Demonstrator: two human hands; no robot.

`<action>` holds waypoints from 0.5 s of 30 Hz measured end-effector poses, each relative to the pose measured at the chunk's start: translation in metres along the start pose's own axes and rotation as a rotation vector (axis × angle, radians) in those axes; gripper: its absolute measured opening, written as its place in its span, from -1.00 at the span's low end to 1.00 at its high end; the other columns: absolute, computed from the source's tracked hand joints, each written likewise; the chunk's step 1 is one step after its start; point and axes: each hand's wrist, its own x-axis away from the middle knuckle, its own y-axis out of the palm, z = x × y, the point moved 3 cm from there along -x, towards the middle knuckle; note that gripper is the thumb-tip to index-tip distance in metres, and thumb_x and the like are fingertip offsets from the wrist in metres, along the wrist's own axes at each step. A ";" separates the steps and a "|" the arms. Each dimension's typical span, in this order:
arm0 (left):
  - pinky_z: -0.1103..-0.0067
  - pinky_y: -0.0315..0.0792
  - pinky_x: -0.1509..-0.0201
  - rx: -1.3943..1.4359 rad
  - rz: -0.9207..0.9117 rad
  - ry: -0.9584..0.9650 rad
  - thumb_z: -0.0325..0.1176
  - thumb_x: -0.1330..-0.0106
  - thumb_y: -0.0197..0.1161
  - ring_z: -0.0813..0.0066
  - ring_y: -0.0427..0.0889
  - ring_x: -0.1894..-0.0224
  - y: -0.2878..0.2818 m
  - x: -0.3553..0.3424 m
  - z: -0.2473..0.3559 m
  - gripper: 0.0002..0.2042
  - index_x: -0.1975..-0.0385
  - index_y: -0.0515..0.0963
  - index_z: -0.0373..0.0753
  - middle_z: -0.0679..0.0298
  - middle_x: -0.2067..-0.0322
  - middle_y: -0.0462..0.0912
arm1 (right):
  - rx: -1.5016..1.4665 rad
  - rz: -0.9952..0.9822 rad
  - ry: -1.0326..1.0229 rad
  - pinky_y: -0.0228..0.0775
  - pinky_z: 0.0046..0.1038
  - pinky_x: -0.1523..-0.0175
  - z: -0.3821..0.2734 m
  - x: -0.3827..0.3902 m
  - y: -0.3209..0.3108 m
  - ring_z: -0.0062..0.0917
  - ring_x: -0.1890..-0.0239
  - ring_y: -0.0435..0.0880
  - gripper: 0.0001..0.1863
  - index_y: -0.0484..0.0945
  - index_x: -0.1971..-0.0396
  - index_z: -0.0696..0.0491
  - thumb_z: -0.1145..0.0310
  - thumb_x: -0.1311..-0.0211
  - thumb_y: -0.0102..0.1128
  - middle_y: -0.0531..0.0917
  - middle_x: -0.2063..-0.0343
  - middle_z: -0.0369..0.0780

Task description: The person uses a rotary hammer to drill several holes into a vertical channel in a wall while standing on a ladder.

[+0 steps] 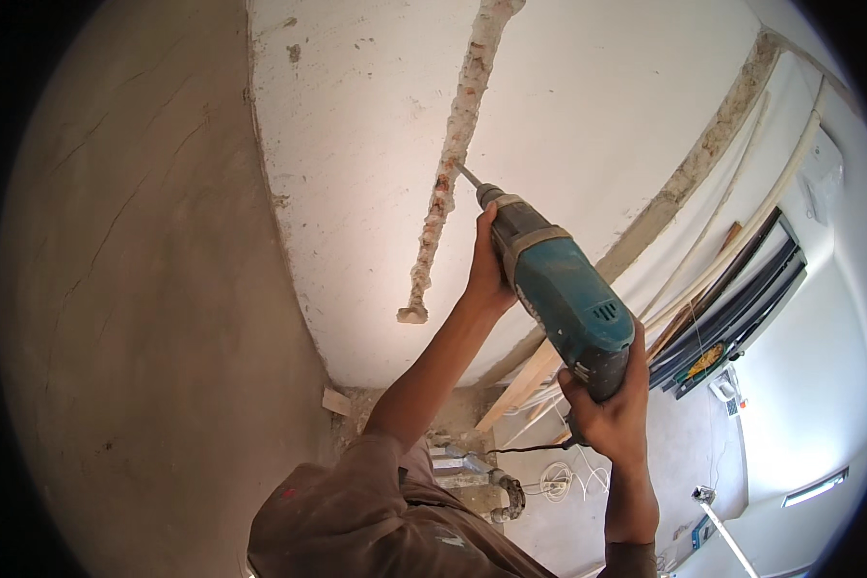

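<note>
A teal and black rotary hammer drill [565, 284] is held up in front of me, pointing up and to the left. Its thin metal bit [468, 175] reaches the edge of a rough channel [450, 159] cut into the white wall [366, 125]; whether the tip touches is too small to tell. My left hand [489, 262] grips the front of the drill behind the chuck, its fingers mostly hidden behind the body. Around the rear handle is closed my right hand [615, 409], its trigger finger out of sight. A dark cord [535, 447] runs from the handle's base.
A grey plastered wall [154, 241] stands at the left. Along the right wall lean a wooden board [522, 385], pale pipes [775, 193] and dark lengths [732, 289]. On the floor lie a coiled white cable [556, 481] and a small block [336, 401].
</note>
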 end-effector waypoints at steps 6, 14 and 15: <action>0.31 0.54 0.01 -0.032 0.001 0.005 0.21 -0.27 0.04 0.32 0.62 0.17 -0.001 0.012 0.006 -0.50 0.15 0.47 -0.15 0.21 0.26 0.60 | 0.011 -0.012 -0.021 0.43 -0.35 -0.03 0.002 0.008 0.011 -0.26 0.09 0.66 -0.24 0.14 -0.24 0.14 0.52 0.04 0.23 0.62 0.16 -0.02; 0.37 0.51 -0.05 -0.151 0.120 -0.081 0.15 -0.26 0.13 0.32 0.59 0.09 -0.020 0.006 -0.013 -0.50 0.06 0.45 -0.17 0.20 0.16 0.58 | -0.150 0.138 0.024 0.37 -0.35 -0.08 0.068 0.037 0.009 -0.35 0.12 0.58 -0.24 0.15 -0.22 0.16 0.48 0.01 0.32 0.57 0.18 -0.11; 0.38 0.50 -0.05 -0.190 0.152 -0.103 0.15 -0.26 0.13 0.32 0.58 0.08 -0.022 0.002 -0.016 -0.50 0.05 0.45 -0.17 0.20 0.15 0.57 | -0.268 0.118 0.133 0.36 -0.36 -0.09 0.077 0.038 0.008 -0.37 0.08 0.57 -0.24 0.15 -0.22 0.16 0.48 0.00 0.33 0.56 0.14 -0.11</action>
